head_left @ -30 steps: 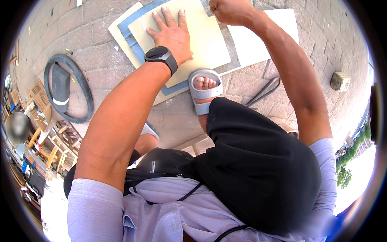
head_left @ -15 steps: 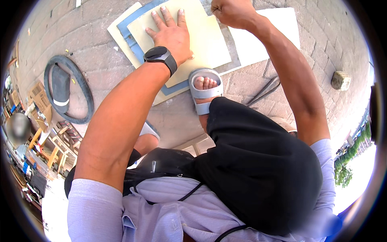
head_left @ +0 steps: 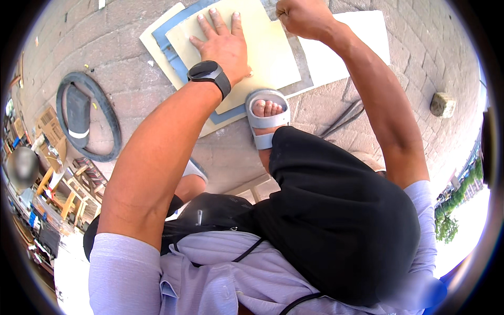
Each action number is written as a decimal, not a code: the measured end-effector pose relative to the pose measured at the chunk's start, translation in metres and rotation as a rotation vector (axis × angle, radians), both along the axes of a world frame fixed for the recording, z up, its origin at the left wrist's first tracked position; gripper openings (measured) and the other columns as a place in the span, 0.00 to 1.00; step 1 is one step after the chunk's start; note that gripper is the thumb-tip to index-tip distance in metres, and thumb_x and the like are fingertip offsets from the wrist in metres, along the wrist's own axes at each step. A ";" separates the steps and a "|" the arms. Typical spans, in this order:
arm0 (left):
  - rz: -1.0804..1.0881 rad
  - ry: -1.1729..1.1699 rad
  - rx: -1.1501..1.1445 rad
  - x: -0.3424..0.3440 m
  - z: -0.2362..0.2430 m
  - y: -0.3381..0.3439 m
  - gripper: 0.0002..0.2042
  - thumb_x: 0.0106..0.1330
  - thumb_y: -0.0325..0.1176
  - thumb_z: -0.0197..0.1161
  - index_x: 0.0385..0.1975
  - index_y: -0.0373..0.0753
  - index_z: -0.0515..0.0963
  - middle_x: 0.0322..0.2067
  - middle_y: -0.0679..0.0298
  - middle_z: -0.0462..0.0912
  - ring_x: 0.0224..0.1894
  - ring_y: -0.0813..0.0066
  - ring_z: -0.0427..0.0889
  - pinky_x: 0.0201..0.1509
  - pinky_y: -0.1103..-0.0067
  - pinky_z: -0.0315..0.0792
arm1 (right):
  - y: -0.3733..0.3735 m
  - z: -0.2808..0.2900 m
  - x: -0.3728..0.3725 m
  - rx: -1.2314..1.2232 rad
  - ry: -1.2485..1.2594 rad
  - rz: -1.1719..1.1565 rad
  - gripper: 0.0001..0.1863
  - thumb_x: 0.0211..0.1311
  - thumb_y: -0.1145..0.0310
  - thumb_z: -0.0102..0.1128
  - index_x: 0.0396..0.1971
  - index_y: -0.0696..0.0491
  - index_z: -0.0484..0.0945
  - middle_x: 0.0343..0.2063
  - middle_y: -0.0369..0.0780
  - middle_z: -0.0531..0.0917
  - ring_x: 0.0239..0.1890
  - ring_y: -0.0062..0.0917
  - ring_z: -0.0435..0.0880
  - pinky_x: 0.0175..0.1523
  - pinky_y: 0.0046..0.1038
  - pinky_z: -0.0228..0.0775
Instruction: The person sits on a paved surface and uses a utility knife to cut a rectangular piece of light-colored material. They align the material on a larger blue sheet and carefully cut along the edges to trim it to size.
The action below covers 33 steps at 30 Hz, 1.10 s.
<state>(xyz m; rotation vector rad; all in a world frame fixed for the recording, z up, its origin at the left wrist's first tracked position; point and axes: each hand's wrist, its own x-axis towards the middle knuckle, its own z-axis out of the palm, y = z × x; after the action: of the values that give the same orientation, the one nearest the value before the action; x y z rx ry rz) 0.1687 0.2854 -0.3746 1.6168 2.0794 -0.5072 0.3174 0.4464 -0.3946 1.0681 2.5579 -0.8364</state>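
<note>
We see the cream sheet (head_left: 268, 58) at the top centre of the frame, lying over a blue sheet (head_left: 169, 44) that shows along its left and lower edges, with a white sheet (head_left: 349, 44) reaching out toward the upper right; all of them rest on the paving (head_left: 131, 58). Our left hand (head_left: 224, 50) is flat on the cream one, palm down with fingers spread toward the top of the frame, which we take to be for pinning the layers against slipping. The toe of our sandal (head_left: 255, 122) overlaps their near edge, and we judge that it adds weight there. Our right hand (head_left: 304, 20) is curled into a fist near the upper border, over the sheets' right part; we cannot tell whether it grips anything, since its fingers are turned away from view. The cream sheet lies askew: its left edge slants from upper left down to lower centre, and its near edge climbs toward the right. Its far end runs out of the frame, so we cannot be sure which way its long axis goes. The white sheet's near edge also rises rightward, roughly in line with that tilt.
</note>
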 end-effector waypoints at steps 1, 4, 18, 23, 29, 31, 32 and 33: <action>0.000 -0.004 -0.003 0.001 0.000 0.000 0.66 0.44 0.53 0.85 0.81 0.43 0.45 0.77 0.34 0.44 0.78 0.28 0.43 0.71 0.37 0.59 | 0.002 0.003 0.002 -0.001 -0.018 0.012 0.10 0.56 0.69 0.56 0.30 0.50 0.87 0.31 0.50 0.87 0.36 0.49 0.87 0.41 0.46 0.80; 0.002 0.004 0.019 0.000 -0.001 0.002 0.66 0.44 0.53 0.85 0.81 0.43 0.46 0.77 0.34 0.44 0.78 0.28 0.42 0.71 0.37 0.59 | -0.004 0.005 -0.006 0.031 -0.037 0.003 0.10 0.56 0.69 0.56 0.30 0.50 0.87 0.31 0.51 0.87 0.36 0.50 0.87 0.41 0.47 0.79; 0.006 -0.004 -0.002 0.000 0.001 0.002 0.66 0.44 0.53 0.85 0.80 0.43 0.46 0.77 0.34 0.44 0.78 0.27 0.42 0.71 0.37 0.58 | 0.002 -0.007 0.004 0.000 0.035 -0.023 0.11 0.56 0.68 0.56 0.32 0.49 0.88 0.32 0.50 0.87 0.37 0.49 0.87 0.43 0.46 0.80; -0.002 0.022 0.000 0.002 -0.001 0.003 0.66 0.43 0.54 0.85 0.81 0.44 0.45 0.77 0.34 0.43 0.78 0.28 0.43 0.71 0.38 0.59 | 0.011 0.007 0.007 0.009 -0.043 -0.027 0.11 0.56 0.69 0.56 0.32 0.49 0.89 0.31 0.50 0.87 0.37 0.49 0.87 0.42 0.46 0.80; 0.001 0.026 0.003 0.003 -0.003 0.002 0.67 0.42 0.53 0.86 0.80 0.44 0.46 0.77 0.34 0.43 0.78 0.28 0.43 0.71 0.38 0.60 | -0.020 0.008 0.020 0.131 0.045 -0.105 0.11 0.56 0.69 0.55 0.31 0.51 0.88 0.30 0.52 0.87 0.35 0.49 0.87 0.40 0.46 0.80; 0.005 0.028 0.009 0.003 -0.003 0.003 0.67 0.42 0.53 0.86 0.80 0.43 0.46 0.77 0.34 0.43 0.78 0.28 0.43 0.71 0.38 0.60 | -0.034 -0.002 0.027 0.189 0.097 -0.160 0.10 0.57 0.68 0.55 0.28 0.53 0.86 0.26 0.45 0.87 0.32 0.43 0.86 0.38 0.42 0.78; 0.004 0.026 0.010 0.003 -0.003 0.003 0.67 0.42 0.53 0.86 0.80 0.43 0.46 0.77 0.34 0.43 0.78 0.28 0.44 0.71 0.38 0.60 | -0.040 -0.001 0.029 0.194 0.095 -0.181 0.10 0.58 0.68 0.55 0.28 0.52 0.86 0.25 0.45 0.87 0.32 0.43 0.86 0.38 0.43 0.78; 0.003 0.023 0.012 0.003 -0.003 0.002 0.67 0.42 0.53 0.86 0.80 0.43 0.47 0.77 0.34 0.43 0.78 0.28 0.44 0.71 0.38 0.60 | -0.046 -0.001 0.029 0.199 0.093 -0.203 0.10 0.59 0.67 0.55 0.28 0.52 0.86 0.25 0.44 0.87 0.32 0.43 0.86 0.38 0.43 0.78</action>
<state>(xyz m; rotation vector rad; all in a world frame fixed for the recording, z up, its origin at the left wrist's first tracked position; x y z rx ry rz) 0.1715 0.2877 -0.3773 1.6216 2.1052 -0.5158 0.3466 0.4007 -0.3955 1.3980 2.6879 -0.7022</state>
